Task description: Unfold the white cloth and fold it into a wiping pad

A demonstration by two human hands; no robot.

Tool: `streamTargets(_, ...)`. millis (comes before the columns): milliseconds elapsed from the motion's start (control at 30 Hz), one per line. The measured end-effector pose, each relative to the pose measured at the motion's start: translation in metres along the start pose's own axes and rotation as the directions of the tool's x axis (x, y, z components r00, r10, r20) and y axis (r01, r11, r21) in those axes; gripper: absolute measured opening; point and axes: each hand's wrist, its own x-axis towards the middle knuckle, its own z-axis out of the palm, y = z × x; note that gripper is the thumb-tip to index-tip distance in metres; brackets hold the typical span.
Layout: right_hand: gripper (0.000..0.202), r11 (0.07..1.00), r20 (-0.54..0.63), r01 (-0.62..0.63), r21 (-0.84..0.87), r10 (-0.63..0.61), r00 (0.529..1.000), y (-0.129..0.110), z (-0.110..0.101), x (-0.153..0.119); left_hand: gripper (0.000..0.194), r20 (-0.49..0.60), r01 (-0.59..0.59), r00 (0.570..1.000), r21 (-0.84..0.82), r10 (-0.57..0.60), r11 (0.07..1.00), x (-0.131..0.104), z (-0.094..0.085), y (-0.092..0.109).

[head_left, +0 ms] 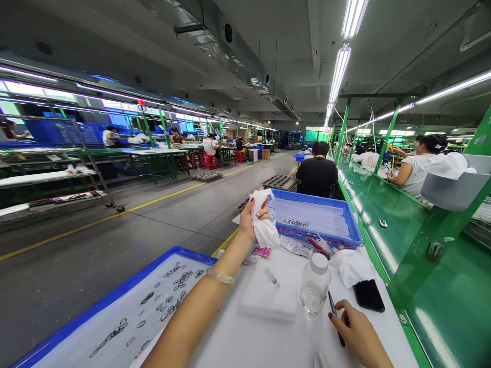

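Observation:
My left hand (256, 214) is raised over the far part of the table, its fingers closed around a white cloth (266, 232) that hangs down below them. A clear, round-edged piece (272, 213) shows at the cloth's right side; its kind is not plain. Low on the right, my right hand (355, 327) is at the tabletop with thumb and forefinger closed about dark tweezers (332, 302). Just left of the tweezers stands a clear bottle (315, 286) with a white cap. A small capped tube (272, 276) lies on a white foam block (268, 296).
A blue tray (115, 294) of dark rings lies to the left. Another blue tray (355, 225) with metal rings is ahead. A phone (369, 295) and crumpled white cloth (353, 268) lie right, beside a green post (433, 235). A co-worker in black (317, 174) sits ahead.

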Motion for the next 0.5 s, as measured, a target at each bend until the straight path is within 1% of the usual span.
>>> streamTargets(100,0.038,1.000,-0.005,0.003,0.012,-0.003,1.000,0.000,-0.001,-0.001,0.026,-0.011,0.019,1.000,0.018,-0.019,1.000,-0.003,0.003,0.001)
streamTargets(200,0.040,0.999,-0.006,0.002,0.036,-0.002,1.000,0.000,-0.003,-0.002,0.016,-0.051,0.062,0.997,0.041,-0.060,0.997,-0.005,0.007,0.002)
streamTargets(300,0.042,0.998,0.000,0.007,0.061,-0.007,1.000,0.001,-0.005,-0.003,0.029,-0.071,0.053,0.996,0.033,-0.051,0.998,-0.011,0.013,0.006)
streamTargets(400,0.046,0.998,0.009,0.018,0.053,-0.019,1.000,0.002,-0.004,-0.001,0.046,-0.092,0.010,0.996,-0.013,-0.011,1.000,-0.027,0.014,0.012)
streamTargets(433,0.047,0.999,-0.003,0.017,0.040,-0.017,1.000,0.004,-0.005,-0.001,0.051,-0.105,-0.010,0.994,-0.036,0.006,0.999,-0.033,0.013,0.015)
streamTargets(467,0.049,1.000,-0.040,0.018,0.025,-0.017,0.999,0.008,-0.007,-0.001,0.055,-0.123,-0.033,0.992,-0.061,0.025,0.998,-0.039,0.012,0.017)
streamTargets(500,0.050,1.000,-0.108,0.023,0.010,-0.022,0.994,0.013,-0.012,-0.002,0.059,-0.145,-0.057,0.989,-0.087,0.044,0.995,-0.045,0.010,0.020)
